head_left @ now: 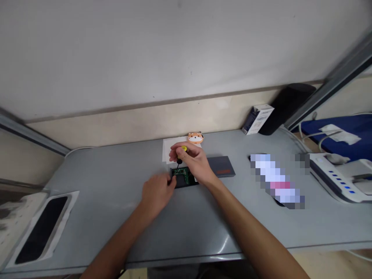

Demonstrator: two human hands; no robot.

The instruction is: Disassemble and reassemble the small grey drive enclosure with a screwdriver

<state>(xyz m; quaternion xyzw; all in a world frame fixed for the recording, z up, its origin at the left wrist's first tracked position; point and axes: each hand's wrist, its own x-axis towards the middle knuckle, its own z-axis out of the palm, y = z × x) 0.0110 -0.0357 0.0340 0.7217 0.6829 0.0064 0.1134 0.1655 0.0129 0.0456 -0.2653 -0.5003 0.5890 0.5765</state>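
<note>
My right hand point(192, 159) is wrapped round a small yellow and black screwdriver point(179, 159), its thin shaft pointing down at the board. Beneath the tip lies an open dark case with a green circuit board point(183, 171) inside, flat on the table. At the case's left edge my left hand point(158, 190) grips the rim between thumb and fingers. Just right of my right hand sits a dark grey flat box point(223, 166) with a reddish mark, partly covered by the hand. White paper sheets point(168, 149) lie behind the case.
An orange animal-face item point(195, 137) rests by the wall on the grey table point(110, 174). Farther right are a small carton point(257, 119), a black cylinder point(286, 108), a blurred-out phone point(276, 180) and a white power strip point(337, 178). A dark phone point(43, 228) lies left.
</note>
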